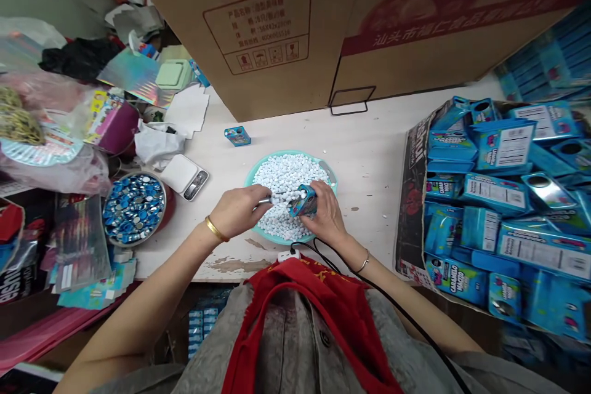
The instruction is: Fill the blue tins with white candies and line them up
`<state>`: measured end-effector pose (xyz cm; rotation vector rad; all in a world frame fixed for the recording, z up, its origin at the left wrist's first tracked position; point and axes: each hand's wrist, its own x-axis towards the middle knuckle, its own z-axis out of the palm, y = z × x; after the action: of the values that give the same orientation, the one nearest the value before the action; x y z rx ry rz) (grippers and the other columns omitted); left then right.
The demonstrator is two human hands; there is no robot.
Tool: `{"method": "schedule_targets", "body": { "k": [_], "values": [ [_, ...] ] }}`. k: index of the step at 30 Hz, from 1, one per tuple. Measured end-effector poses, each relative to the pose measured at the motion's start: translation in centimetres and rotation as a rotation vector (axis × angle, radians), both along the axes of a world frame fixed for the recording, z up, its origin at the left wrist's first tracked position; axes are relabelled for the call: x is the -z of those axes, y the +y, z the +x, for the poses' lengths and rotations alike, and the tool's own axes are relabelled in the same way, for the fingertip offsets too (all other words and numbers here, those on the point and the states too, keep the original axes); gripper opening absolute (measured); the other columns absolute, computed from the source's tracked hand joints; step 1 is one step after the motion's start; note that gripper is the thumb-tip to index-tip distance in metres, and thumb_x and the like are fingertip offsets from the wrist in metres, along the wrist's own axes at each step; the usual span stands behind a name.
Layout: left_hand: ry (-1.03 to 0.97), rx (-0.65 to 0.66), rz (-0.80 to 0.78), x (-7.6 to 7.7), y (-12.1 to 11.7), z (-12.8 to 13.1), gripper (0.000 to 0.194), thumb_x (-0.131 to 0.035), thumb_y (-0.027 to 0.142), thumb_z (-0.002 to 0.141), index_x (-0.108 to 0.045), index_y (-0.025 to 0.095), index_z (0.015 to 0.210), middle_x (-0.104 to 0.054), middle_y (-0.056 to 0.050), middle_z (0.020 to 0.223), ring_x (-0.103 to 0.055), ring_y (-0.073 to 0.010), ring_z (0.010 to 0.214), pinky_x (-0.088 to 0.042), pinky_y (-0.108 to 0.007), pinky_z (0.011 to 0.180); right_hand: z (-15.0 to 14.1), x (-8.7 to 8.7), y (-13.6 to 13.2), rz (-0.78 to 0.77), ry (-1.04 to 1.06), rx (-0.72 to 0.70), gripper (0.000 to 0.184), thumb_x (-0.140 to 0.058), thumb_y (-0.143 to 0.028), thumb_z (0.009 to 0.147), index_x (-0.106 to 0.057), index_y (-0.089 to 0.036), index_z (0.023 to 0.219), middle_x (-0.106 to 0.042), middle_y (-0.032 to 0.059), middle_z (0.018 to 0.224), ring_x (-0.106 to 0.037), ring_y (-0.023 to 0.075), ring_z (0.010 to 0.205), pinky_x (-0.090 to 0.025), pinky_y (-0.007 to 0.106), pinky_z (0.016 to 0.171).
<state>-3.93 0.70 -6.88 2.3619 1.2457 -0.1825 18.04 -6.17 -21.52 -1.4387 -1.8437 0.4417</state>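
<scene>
Spillage risk — left hand (241, 210) pinches silvery metal utensil (265, 201), right hand (329, 214) clamps blue printed box (306, 203); misalignment could scatter round white pellets (287, 172).

Basin: light teal, round, (250, 177) sits flat on the bench (369, 166); rim exposed, some inner wall bare at the upper right.
White pieces: small, pale, rounded, (287, 166) heaped loose across most of the basin.
Scoop: grey, metallic-looking handle (265, 201) gripped in the left hand (241, 210), above the heap; far end carries white pieces, its outline hard to make out against those below.
Blue box: small, printed, (306, 204) held in the right hand (327, 214) over the basin's right half, tilted, one end toward the scoop; white pieces at that end; fill level inside cannot be seen.
</scene>
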Motion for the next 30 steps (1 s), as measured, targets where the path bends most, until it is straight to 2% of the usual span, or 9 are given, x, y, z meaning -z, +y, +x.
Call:
{"method": "schedule_targets", "body": {
  "k": [6,8,10,13,16,19,22,26,30],
  "values": [
    [0.21,0.038,0.079,-5.1,-0.5,4.4,0.018,-0.044,0.028,0.094,-0.059,0.02,0.094,-0.063,-0.008,0.084,-0.065,-0.024,0.079,-0.046,-0.036,0.074,-0.9,-0.1,-0.2,-0.001,0.042,-0.019,0.078,-0.064,-0.024,0.075,-0.025,-0.021,0.143,-0.046,0.0161,0.137,-0.039,0.0351,0.137,-0.038,0.062,0.11],
    [0.24,0.048,0.103,-5.9,-0.7,4.3,0.018,-0.042,0.026,0.094,-0.059,0.02,0.092,-0.063,-0.009,0.085,-0.064,-0.0245,0.079,-0.045,-0.035,0.071,-0.8,-0.1,-0.2,0.006,0.054,-0.014,0.077,-0.064,-0.024,0.075,-0.026,-0.02,0.142,-0.047,0.0162,0.136,-0.04,0.0346,0.136,-0.038,0.061,0.11],
    [0.25,-0.007,0.133,-5.4,-0.6,2.8,0.018,-0.044,0.03,0.094,-0.059,0.021,0.094,-0.064,-0.008,0.089,-0.065,-0.0249,0.081,-0.045,-0.034,0.069,-0.4,0.0,-0.2,0.002,0.069,-0.006,0.077,-0.064,-0.025,0.075,-0.027,-0.019,0.142,-0.047,0.0166,0.136,-0.04,0.0342,0.136,-0.039,0.061,0.11],
    [0.295,-0.141,0.119,-1.5,-0.6,-1.0,0.02,-0.047,0.037,0.094,-0.059,0.022,0.1,-0.065,-0.007,0.095,-0.065,-0.0246,0.083,-0.044,-0.032,0.067,0.5,0.3,-0.3,-0.034,0.087,0.037,0.077,-0.065,-0.026,0.075,-0.028,-0.019,0.142,-0.047,0.0173,0.136,-0.043,0.0338,0.134,-0.04,0.059,0.109],
    [0.376,-0.196,-0.011,5.1,-1.5,-3.6,0.018,-0.047,0.033,0.093,-0.06,0.021,0.098,-0.067,-0.007,0.099,-0.066,-0.0234,0.088,-0.045,-0.029,0.066,1.4,0.6,-0.4,-0.079,0.1,0.085,0.08,-0.068,-0.027,0.072,-0.028,-0.019,0.141,-0.047,0.0173,0.137,-0.046,0.0333,0.13,-0.043,0.056,0.107],
    [0.288,-0.24,-0.081,11.7,-3.0,-2.7,0.019,-0.047,0.029,0.094,-0.06,0.023,0.106,-0.068,-0.007,0.107,-0.065,-0.0214,0.095,-0.047,-0.028,0.072,2.1,0.7,-0.5,-0.115,0.106,0.123,0.081,-0.07,-0.029,0.071,-0.029,-0.019,0.141,-0.049,0.017,0.135,-0.049,0.0329,0.127,-0.045,0.054,0.105],
    [0.125,-0.324,-0.064,15.7,-3.8,-0.3,0.025,-0.046,0.03,0.095,-0.059,0.022,0.115,-0.067,-0.008,0.115,-0.064,-0.022,0.103,-0.049,-0.031,0.08,2.2,0.7,-0.7,-0.125,0.104,0.149,0.08,-0.07,-0.03,0.071,-0.031,-0.019,0.14,-0.05,0.0173,0.133,-0.05,0.033,0.125,-0.045,0.054,0.104],
    [-0.033,-0.416,-0.091,16.8,-3.9,-0.1,0.027,-0.051,0.032,0.094,-0.059,0.022,0.117,-0.069,-0.006,0.113,-0.065,-0.0216,0.104,-0.049,-0.032,0.086,2.1,0.8,-1.0,-0.151,0.107,0.171,0.081,-0.071,-0.033,0.071,-0.03,-0.018,0.14,-0.05,0.0168,0.132,-0.052,0.0325,0.124,-0.046,0.053,0.103],
    [-0.201,-0.404,-0.116,14.7,-4.1,-2.4,0.027,-0.053,0.036,0.092,-0.059,0.022,0.115,-0.07,-0.004,0.107,-0.066,-0.0183,0.097,-0.05,-0.029,0.084,2.1,1.0,-1.2,-0.157,0.11,0.18,0.082,-0.071,-0.033,0.071,-0.03,-0.018,0.14,-0.051,0.0165,0.131,-0.052,0.0324,0.122,-0.047,0.053,0.102]
  ]
}}
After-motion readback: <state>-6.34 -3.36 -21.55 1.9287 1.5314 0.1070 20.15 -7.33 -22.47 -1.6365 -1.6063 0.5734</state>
